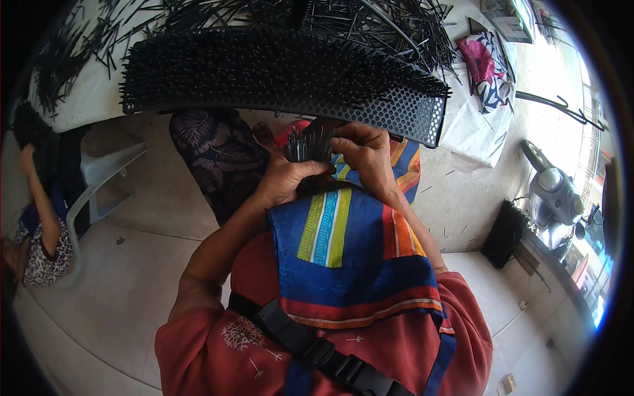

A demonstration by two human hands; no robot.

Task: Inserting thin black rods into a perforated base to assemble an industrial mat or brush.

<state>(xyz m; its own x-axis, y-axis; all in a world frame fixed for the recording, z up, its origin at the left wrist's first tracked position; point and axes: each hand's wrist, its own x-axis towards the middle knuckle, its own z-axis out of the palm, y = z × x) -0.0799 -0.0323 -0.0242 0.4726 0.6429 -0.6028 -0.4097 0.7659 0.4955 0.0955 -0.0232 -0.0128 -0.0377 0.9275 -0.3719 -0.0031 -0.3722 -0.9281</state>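
A bundle of thin black plastic sticks (308,145) stands upright in my left hand (285,178), whose fingers are wrapped round it just above my lap. My right hand (366,155) is closed in a pinch at the bundle's right edge; its fingertips touch the sticks there, and their exact hold is partly hidden. Beyond both hands lies a long black perforated tray (417,111). Dense rows of black sticks (264,69) stand in its holes, while the holes toward its right end are bare. A striped, colourful cloth (356,231) covers my front.
Loose black sticks (72,49) lie heaped on the white-covered table (472,135) behind the tray. A pink and patterned cloth (481,63) rests at its right. Another person (46,224) sits at far left by a grey plastic chair (99,178). A motorcycle (553,191) stands at right.
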